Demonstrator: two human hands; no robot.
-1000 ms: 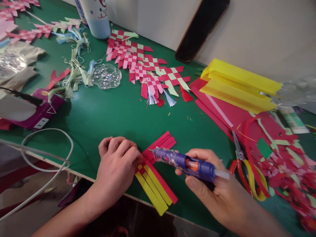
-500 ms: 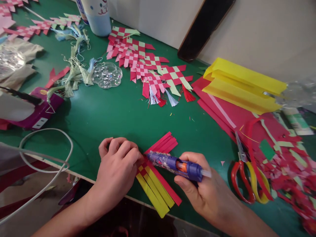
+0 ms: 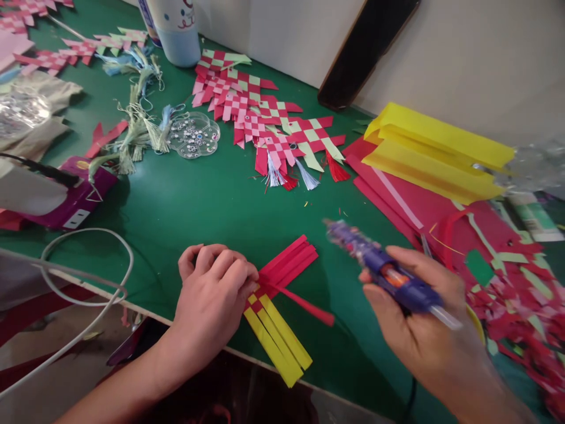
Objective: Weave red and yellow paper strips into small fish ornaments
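Observation:
My left hand (image 3: pixel 209 300) rests curled near the table's front edge, fingers pressed onto the corner of a partly woven piece of red and yellow paper strips (image 3: pixel 278 300). One red strip (image 3: pixel 304 306) sticks out sideways to the right. My right hand (image 3: pixel 424 324) is lifted to the right of the weave and grips a small purple glue gun (image 3: pixel 384 271), its nozzle pointing up and left, away from the paper. The hand and gun are blurred by motion.
Finished red-and-green woven pieces (image 3: pixel 269 126) with tassels lie at the back. A clear tray of googly eyes (image 3: pixel 194 135), folded yellow paper (image 3: pixel 436 156), red sheets, paper scraps (image 3: pixel 521 294), a white cable loop (image 3: pixel 83 277) and a bottle (image 3: pixel 174 29) surround the green table (image 3: pixel 185 200).
My right hand has pulled the glue gun up and to the right, off the weave. One red strip now juts out to the right. My left hand has stayed put.

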